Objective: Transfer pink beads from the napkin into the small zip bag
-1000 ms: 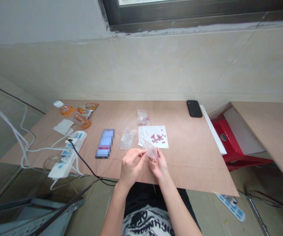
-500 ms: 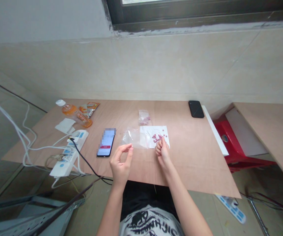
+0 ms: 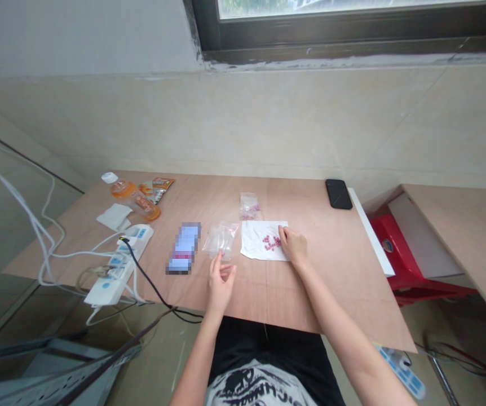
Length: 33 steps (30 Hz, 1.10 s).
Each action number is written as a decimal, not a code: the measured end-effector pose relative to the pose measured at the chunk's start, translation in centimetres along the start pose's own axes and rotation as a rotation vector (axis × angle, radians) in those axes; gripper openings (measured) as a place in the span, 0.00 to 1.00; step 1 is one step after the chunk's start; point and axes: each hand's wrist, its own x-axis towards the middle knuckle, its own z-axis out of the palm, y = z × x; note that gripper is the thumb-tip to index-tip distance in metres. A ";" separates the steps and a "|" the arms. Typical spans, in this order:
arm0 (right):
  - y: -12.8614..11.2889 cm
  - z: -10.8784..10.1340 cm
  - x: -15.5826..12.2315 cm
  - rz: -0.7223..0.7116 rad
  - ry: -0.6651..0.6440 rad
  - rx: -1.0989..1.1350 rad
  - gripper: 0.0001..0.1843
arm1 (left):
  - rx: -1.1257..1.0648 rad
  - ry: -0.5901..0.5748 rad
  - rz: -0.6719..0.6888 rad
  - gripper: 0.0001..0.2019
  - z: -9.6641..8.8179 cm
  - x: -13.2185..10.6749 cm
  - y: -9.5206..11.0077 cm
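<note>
A white sheet of tissue-like paper (image 3: 252, 239) lies on the table with a cluster of small pink beads (image 3: 272, 243) on it. My right hand (image 3: 295, 245) rests at the paper's right side, fingers curled together, their tips just beside the beads. Whether anything is between those fingers is hidden. Left of the paper lies a clear plastic bag (image 3: 221, 237). My left hand (image 3: 221, 285) is at the bag's near edge, its fingertips against or just over it, thumb apart from the fingers. A second small clear bag (image 3: 249, 206) with some pink beads inside lies beyond the paper.
A phone with a lit screen (image 3: 184, 248) lies left of the bag. Further left are a power strip (image 3: 118, 265) with cables, an orange drink bottle (image 3: 135, 200), a white tissue (image 3: 114, 216) and a snack packet (image 3: 158, 189). A black phone (image 3: 338, 194) lies back right.
My left hand has opened from a pinch and come down by the clear bag, which lies further left, off the paper. My right hand has moved right; the beads are more tightly clustered.
</note>
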 end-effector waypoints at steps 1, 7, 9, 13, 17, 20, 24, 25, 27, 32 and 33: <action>-0.1 0.0 0.0 -0.003 0.003 -0.015 0.27 | 0.016 -0.015 -0.008 0.26 0.1 -0.1 -0.1; -0.2 0.4 0.0 -0.053 -0.024 -0.069 0.25 | 0.371 0.049 0.131 0.18 -0.7 0.8 1.1; -0.2 0.5 0.0 -0.071 -0.032 -0.072 0.25 | 0.518 0.073 0.243 0.20 -0.7 1.9 1.5; -0.3 0.4 -0.1 -0.089 -0.035 -0.079 0.25 | 0.764 -0.110 0.299 0.28 0.4 4.2 0.6; -0.4 0.4 -0.1 -0.107 -0.051 -0.084 0.24 | 0.872 -0.300 0.263 0.30 1.5 5.1 -1.5; -0.3 0.5 -0.1 -0.120 -0.057 -0.091 0.23 | 0.886 -0.310 0.270 0.30 1.7 5.2 -2.4; -0.2 0.6 -0.2 -0.132 -0.049 -0.088 0.22 | 0.896 -0.291 0.286 0.29 1.4 5.1 -1.9; -0.2 0.6 -0.2 -0.139 -0.046 -0.084 0.21 | 0.897 -0.263 0.297 0.28 1.3 5.2 -1.5; -0.1 0.7 -0.2 -0.144 -0.040 -0.078 0.21 | 0.878 -0.181 0.322 0.26 1.4 5.5 -0.7; -0.1 0.8 -0.1 -0.131 -0.055 -0.063 0.18 | 0.732 -0.039 0.409 0.18 2.3 8.1 2.0; -0.2 0.8 -0.1 -0.130 -0.059 -0.062 0.18 | 0.712 -0.048 0.419 0.17 2.6 8.9 2.6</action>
